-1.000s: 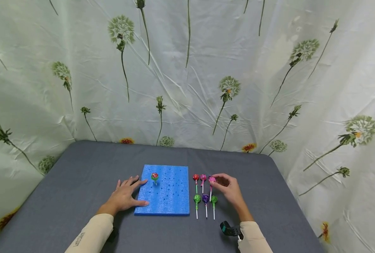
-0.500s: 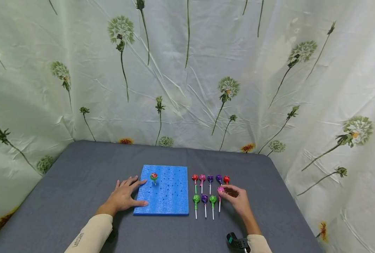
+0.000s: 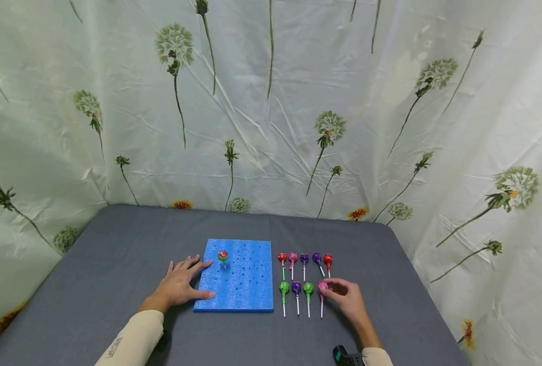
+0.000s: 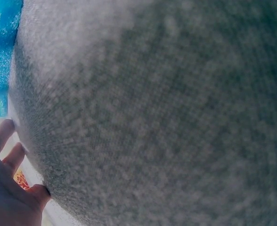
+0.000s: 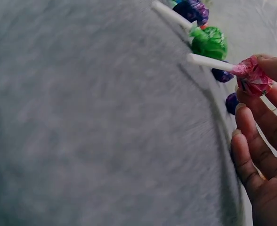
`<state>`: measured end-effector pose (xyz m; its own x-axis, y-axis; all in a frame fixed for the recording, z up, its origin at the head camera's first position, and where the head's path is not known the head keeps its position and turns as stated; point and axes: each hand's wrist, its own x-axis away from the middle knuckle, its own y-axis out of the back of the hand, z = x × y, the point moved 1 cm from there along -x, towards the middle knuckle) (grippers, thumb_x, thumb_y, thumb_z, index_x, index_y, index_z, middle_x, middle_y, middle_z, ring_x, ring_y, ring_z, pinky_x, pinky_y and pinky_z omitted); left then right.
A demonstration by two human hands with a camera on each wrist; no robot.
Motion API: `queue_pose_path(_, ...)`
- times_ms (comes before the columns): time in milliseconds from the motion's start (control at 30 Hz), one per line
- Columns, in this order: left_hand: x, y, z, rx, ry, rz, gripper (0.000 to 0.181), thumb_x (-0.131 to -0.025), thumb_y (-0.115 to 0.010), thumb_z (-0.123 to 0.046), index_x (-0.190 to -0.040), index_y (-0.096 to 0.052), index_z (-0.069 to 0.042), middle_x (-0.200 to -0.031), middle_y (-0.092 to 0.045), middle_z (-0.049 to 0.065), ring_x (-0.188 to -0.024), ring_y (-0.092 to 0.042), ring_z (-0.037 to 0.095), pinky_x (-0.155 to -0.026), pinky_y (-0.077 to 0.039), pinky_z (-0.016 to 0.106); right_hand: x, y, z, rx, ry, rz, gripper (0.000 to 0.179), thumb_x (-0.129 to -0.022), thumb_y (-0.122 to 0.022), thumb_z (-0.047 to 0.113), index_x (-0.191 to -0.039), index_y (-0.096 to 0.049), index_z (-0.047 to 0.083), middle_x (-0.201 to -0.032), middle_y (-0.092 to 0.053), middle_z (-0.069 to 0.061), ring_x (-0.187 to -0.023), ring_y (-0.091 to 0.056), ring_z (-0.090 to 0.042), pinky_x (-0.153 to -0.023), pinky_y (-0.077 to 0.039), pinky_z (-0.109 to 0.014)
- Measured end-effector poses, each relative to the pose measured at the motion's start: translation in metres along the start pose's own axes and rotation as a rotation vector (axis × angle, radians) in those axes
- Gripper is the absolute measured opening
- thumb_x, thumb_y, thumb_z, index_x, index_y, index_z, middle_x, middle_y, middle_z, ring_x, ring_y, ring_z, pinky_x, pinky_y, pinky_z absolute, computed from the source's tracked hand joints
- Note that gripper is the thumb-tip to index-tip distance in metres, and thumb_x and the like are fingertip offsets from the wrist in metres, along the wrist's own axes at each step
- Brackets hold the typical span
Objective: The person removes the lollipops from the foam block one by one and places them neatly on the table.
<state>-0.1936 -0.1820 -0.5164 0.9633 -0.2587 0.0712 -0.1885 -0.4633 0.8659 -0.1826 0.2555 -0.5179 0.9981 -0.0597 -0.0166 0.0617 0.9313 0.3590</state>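
Observation:
My right hand (image 3: 345,298) pinches the head of a pink lollipop (image 5: 255,77) between thumb and fingers, its white stick pointing toward me. It is at the right end of the near row, beside a green lollipop (image 3: 308,288). My left hand (image 3: 179,282) rests with spread fingers at the left edge of a blue foam board (image 3: 252,297) dotted with small holes. One red-and-green lollipop (image 3: 222,255) stands upright in the board's upper left. In the left wrist view the left hand's fingers (image 4: 13,160) show near the board's corner.
Right of the board, lollipops lie in two rows. The far row has a red one (image 3: 282,256), a pink one (image 3: 293,257), purple ones (image 3: 317,257) and another red one (image 3: 327,259). A floral curtain (image 3: 271,127) hangs behind the grey table (image 3: 138,244).
My right hand has moved right and toward me with the pink lollipop, from the far row to the near row's end. The left hand has stayed put.

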Motion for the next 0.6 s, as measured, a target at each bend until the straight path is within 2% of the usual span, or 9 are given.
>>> queue_pose_path(133, 0.0001, 0.0009, -0.0002, -0.002, -0.004, -0.002, 0.092, -0.069, -0.073, -0.067, -0.144, -0.047, -0.019, -0.149, -0.034, 0.025, -0.136, -0.026, 0.051, -0.106, -0.005, 0.073, 0.0003, -0.0012, -0.0051, -0.013, 0.017, -0.001, 0.024, -0.077, -0.08, 0.008, -0.098, -0.072, -0.001, -0.082, -0.067, -0.004, -0.071, -0.059, -0.009, -0.064, -0.048, -0.022)
queue_pose_path(367, -0.0004, 0.0009, -0.0026, 0.006, 0.004, 0.003, 0.093, -0.069, -0.073, -0.067, -0.143, -0.047, -0.018, -0.149, -0.034, 0.024, -0.136, -0.026, 0.051, -0.106, -0.005, 0.073, 0.0006, -0.002, -0.0067, 0.024, 0.0, -0.008, 0.023, -0.077, -0.081, 0.007, -0.096, -0.073, -0.001, -0.078, -0.065, -0.002, -0.067, -0.055, -0.008, -0.059, -0.044, -0.021)
queue_pose_path(600, 0.0015, -0.0006, -0.0009, 0.016, 0.004, -0.003, 0.093, -0.069, -0.073, -0.067, -0.144, -0.047, -0.019, -0.149, -0.035, 0.024, -0.137, -0.026, 0.05, -0.107, -0.004, 0.072, -0.0003, -0.0055, -0.0086, 0.031, 0.045, 0.01, 0.02, -0.074, -0.081, 0.003, -0.092, -0.074, -0.001, -0.071, -0.065, -0.002, -0.061, -0.055, -0.006, -0.057, -0.045, -0.02)
